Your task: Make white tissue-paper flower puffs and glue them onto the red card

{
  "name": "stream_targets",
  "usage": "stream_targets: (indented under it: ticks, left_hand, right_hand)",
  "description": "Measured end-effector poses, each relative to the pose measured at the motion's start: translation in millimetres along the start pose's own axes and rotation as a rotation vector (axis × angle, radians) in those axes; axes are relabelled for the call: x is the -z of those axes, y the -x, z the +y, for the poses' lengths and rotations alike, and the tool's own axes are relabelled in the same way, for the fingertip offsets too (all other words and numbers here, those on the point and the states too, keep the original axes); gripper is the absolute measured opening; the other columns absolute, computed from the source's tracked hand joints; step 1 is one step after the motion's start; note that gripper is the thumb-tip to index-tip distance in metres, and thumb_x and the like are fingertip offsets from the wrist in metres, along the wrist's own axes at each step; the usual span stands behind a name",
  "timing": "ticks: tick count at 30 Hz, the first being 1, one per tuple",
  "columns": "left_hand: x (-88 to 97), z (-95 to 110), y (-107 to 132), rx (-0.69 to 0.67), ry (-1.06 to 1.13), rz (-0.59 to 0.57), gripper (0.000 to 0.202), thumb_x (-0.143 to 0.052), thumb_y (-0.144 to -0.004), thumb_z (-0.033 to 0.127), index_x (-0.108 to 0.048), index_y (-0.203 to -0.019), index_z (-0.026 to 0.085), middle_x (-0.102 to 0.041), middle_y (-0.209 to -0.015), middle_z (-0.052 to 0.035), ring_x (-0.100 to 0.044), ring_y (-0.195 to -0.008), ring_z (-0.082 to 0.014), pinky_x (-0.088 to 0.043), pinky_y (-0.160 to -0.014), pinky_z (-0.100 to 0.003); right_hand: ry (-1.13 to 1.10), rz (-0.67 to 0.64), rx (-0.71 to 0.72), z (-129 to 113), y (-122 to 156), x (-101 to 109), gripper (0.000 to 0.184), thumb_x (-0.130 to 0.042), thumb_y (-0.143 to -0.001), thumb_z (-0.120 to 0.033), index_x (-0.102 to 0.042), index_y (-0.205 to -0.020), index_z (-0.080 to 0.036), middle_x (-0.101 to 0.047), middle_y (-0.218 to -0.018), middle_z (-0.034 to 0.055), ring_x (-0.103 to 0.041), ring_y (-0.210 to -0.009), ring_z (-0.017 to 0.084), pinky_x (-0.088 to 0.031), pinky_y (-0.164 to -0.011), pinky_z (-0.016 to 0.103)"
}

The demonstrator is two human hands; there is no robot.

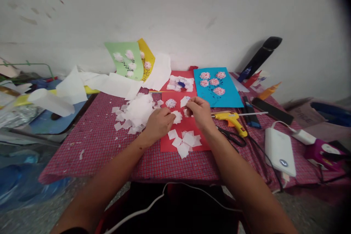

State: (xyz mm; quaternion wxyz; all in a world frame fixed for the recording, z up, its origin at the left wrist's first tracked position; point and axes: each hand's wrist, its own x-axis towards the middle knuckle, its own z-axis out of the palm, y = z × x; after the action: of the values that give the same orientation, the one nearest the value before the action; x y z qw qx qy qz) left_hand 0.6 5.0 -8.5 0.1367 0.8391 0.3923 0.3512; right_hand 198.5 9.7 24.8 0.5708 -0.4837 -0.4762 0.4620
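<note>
A checked red cloth [90,150] covers the table, which stands against a white wall [175,11]. Over red paper [167,142] at centre, the left hand [160,124] curls against a white tissue puff [177,117], and the right hand [200,113] pinches near a white scrap [185,101]; neither grip is clear. White squares [137,111] lie heaped left; a yellow glue gun [231,122] lies right.

Bright, even indoor light, flat across the white wall [175,11], faint soft shadows under the left hand [159,124] and right hand [200,114], fisheye bowing toward the edges, dark vignette in the top right corner, mild overall softness
</note>
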Motion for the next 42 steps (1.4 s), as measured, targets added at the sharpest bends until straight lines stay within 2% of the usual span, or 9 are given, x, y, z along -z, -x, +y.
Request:
stream_targets:
  ticks: [3,5,10,12,15,18,21,37,42]
  left_hand:
    - [-1.3,-2.8,2.4,0.021,0.036,-0.018,0.023,-0.061,-0.082,0.016,-0.078,-0.096,0.022,-0.069,-0.093,-0.01,-0.061,-0.089,-0.0256,-0.047,-0.089,-0.043]
    - [0.7,-2.2,3.0,0.121,0.195,0.033,0.027,-0.062,-0.083,0.018,-0.078,-0.104,0.021,-0.072,-0.1,-0.0108,-0.063,-0.095,-0.0262,-0.047,-0.091,-0.043]
    - [10.8,7.6,-2.7,0.534,1.117,0.09,0.038,-0.068,-0.088,0.047,-0.074,-0.113,0.019,-0.074,-0.095,-0.0097,-0.07,-0.084,-0.022,-0.055,-0.081,-0.04]
    - [13.7,12.0,-5.6,0.581,1.297,0.081,0.047,-0.083,-0.075,0.039,-0.072,-0.117,0.02,-0.073,-0.093,-0.0067,-0.069,-0.08,-0.0188,-0.055,-0.078,-0.036]
    - [13.7,14.9,-7.3,0.581,1.274,0.153,0.044,-0.09,-0.064,0.025,-0.074,-0.104,0.018,-0.073,-0.085,-0.003,-0.066,-0.07,-0.0134,-0.054,-0.07,-0.03]
    - [9.8,13.2,-6.4,0.551,1.195,0.227,0.028,-0.087,-0.067,0.024,-0.074,-0.089,0.016,-0.072,-0.078,-0.0016,-0.064,-0.065,-0.0113,-0.052,-0.067,-0.027]
    - [6.4,10.4,-5.1,0.542,1.15,0.265,0.024,-0.086,-0.069,0.026,-0.072,-0.086,0.016,-0.071,-0.074,-0.0003,-0.064,-0.064,-0.0113,-0.052,-0.068,-0.027]
    - [14.2,20.1,-6.2,0.585,1.169,0.243,0.023,-0.083,-0.073,0.029,-0.067,-0.079,0.014,-0.066,-0.067,0.0005,-0.065,-0.06,-0.0121,-0.052,-0.064,-0.026]
    - [14.8,19.4,-6.5,0.591,1.205,0.242,0.023,-0.082,-0.074,0.03,-0.066,-0.08,0.014,-0.066,-0.068,0.0007,-0.065,-0.059,-0.0118,-0.052,-0.063,-0.026]
  right_hand:
    - [-0.013,-0.068,-0.009,-2.9,1.5,0.2,0.013,-0.063,-0.073,-0.023,-0.057,-0.063,-0.022,-0.056,-0.052,-0.0029,-0.047,-0.047,0.011,-0.037,-0.049,0.027]
    - [-0.032,-0.149,-0.023,-5.3,3.1,0.7,0.011,-0.063,-0.074,-0.024,-0.058,-0.064,-0.021,-0.058,-0.052,-0.0026,-0.049,-0.048,0.012,-0.038,-0.051,0.027]
    - [-0.025,-0.362,-0.029,-9.5,9.1,1.3,0.007,-0.065,-0.075,-0.026,-0.062,-0.073,-0.02,-0.062,-0.059,-0.0025,-0.053,-0.052,0.012,-0.042,-0.056,0.027]
    - [0.02,-0.415,-0.011,-10.5,10.9,0.8,0.007,-0.065,-0.075,-0.026,-0.062,-0.072,-0.02,-0.061,-0.059,-0.0028,-0.053,-0.053,0.012,-0.042,-0.057,0.027]
    - [0.076,-0.432,0.0,-11.4,11.8,-0.6,0.009,-0.067,-0.075,-0.026,-0.063,-0.07,-0.02,-0.06,-0.059,-0.0029,-0.052,-0.055,0.012,-0.041,-0.057,0.026]
    - [0.052,-0.416,-0.002,-11.4,11.3,-1.7,0.009,-0.067,-0.076,-0.027,-0.064,-0.072,-0.02,-0.06,-0.06,-0.0027,-0.052,-0.054,0.012,-0.041,-0.057,0.027]
    - [0.013,-0.433,-0.006,-10.5,11.0,-2.1,0.011,-0.069,-0.078,-0.03,-0.069,-0.081,-0.019,-0.064,-0.066,-0.0016,-0.054,-0.055,0.012,-0.043,-0.057,0.027]
    - [0.06,-0.303,0.028,-4.6,10.6,-6.6,0.022,-0.072,-0.08,-0.035,-0.061,-0.069,-0.019,-0.059,-0.057,-0.0031,-0.052,-0.051,0.011,-0.041,-0.054,0.026]
    - [-0.016,-0.364,-0.008,-3.4,10.8,-5.3,0.016,-0.071,-0.08,-0.034,-0.066,-0.078,-0.019,-0.064,-0.065,-0.0014,-0.054,-0.053,0.011,-0.043,-0.055,0.026]
